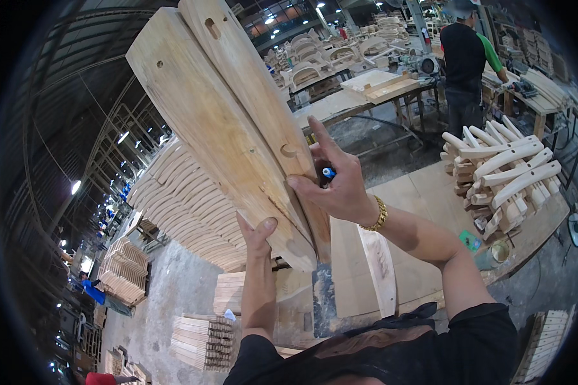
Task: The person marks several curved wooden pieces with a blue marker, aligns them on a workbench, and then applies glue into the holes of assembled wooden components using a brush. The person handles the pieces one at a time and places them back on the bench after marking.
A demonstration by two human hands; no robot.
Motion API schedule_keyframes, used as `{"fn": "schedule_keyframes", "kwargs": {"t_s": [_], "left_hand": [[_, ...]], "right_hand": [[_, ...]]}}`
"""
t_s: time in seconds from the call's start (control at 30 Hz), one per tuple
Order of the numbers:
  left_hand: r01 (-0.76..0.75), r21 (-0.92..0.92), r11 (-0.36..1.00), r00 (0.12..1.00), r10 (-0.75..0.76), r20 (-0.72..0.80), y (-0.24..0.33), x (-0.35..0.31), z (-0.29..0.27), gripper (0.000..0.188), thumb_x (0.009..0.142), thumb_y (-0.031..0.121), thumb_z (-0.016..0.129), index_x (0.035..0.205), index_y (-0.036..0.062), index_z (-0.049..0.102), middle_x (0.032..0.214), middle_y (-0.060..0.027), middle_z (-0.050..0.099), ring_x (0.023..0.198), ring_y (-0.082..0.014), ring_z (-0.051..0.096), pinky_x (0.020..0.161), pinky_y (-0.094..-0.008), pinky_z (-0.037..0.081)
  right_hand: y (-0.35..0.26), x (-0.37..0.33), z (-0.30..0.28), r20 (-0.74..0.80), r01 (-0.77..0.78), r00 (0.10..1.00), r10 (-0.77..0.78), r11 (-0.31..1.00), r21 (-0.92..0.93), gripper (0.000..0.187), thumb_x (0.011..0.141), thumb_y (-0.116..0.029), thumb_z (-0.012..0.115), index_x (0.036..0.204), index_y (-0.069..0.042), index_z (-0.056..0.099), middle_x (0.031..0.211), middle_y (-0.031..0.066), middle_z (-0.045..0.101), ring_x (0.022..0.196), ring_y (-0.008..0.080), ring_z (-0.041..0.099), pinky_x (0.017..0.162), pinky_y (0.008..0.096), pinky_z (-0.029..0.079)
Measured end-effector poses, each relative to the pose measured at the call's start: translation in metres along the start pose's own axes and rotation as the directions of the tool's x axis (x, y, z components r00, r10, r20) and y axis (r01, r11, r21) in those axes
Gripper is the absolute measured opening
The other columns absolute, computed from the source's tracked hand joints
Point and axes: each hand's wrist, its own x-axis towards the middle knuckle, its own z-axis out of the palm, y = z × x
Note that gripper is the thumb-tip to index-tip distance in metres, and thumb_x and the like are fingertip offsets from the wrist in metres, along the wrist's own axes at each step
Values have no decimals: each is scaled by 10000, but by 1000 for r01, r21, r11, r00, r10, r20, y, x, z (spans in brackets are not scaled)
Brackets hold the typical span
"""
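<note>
1. Head view, main lot: one wide board (218,122) and one narrow board (253,90), bare pale wood, side by side and tilted up before the person. Whether their lower ends rest on anything cannot be told.
2. Left hand (258,237): grip closed on the wide board near its lower edge, thumb in front, fingers mostly hidden.
3. Right hand (343,186): grip curled about a blue-tipped pen (328,172), thumb tip against the narrow board, index finger stretched out. Whether it bears any of the wood's weight is unclear.
4. Handling, as judged: stiff, solid, fairly heavy and top-heavy when held this low; dry and not slippery. The dark mark (275,205) along the wide board may be a weak or splintery spot.
5. Best hold, as judged: both long outer edges, nearer mid-length, palms facing, squeezing the pair together; keep fingers out of the seam.
6. Surroundings: cardboard-topped table (424,199), bearing a loose slat (380,273) and a pile of curved wooden pieces (507,170).
</note>
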Motion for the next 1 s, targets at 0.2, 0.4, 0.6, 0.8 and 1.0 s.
{"fn": "schedule_keyframes", "kwargs": {"t_s": [0.2, 0.4, 0.6, 0.8, 1.0], "left_hand": [[22, -81, 997, 1000, -21, 9, -5, 1, 0, 856, 633, 276, 765, 1305, -45, 343, 1156, -172, 521, 1011, -270, 577, 862, -365, 503], [46, -101, 994, 999, -43, 31, -14, 4, -9, 891, 620, 324, 751, 1320, -33, 329, 1176, -169, 513, 1063, -285, 553, 895, -385, 492], [78, -111, 991, 995, -70, 71, -13, 12, -10, 904, 618, 323, 735, 1336, -30, 315, 1199, -176, 496, 1086, -292, 541, 919, -394, 480], [42, -3, 999, 999, -42, 12, -8, 14, -16, 928, 627, 294, 723, 1366, -32, 267, 1231, -193, 475, 1105, -315, 527, 937, -412, 466], [-56, 128, 990, 998, 58, -8, 9, 20, -10, 764, 716, 281, 638, 1338, -35, 330, 1207, -201, 520, 1061, -315, 572, 918, -406, 489]], "right_hand": [[-9, -1, 2, 13, -88, 996, 89, 994, -72, 872, 698, -143, 758, 1410, 30, 286, 869, 73, 669, 634, 42, 573, 588, 189, 474], [-18, 1, 4, -26, -102, 995, 100, 991, -84, 874, 687, -233, 749, 1389, 45, 310, 822, 96, 664, 579, 104, 574, 571, 227, 480], [-25, 10, 0, -10, -136, 991, 137, 976, -170, 890, 666, -310, 731, 1361, 67, 322, 775, 171, 656, 633, 282, 659, 605, 329, 516], [-31, 25, -14, 90, -138, 982, 167, 955, -264, 846, 639, -330, 786, 1291, 72, 427, 731, 154, 644, 601, 226, 632, 587, 291, 497], [-13, 54, -16, 220, -31, 971, 88, 967, -252, 631, 581, -456, 798, 925, 53, 655, 643, 124, 622, 618, 252, 643, 614, 328, 499]]}}
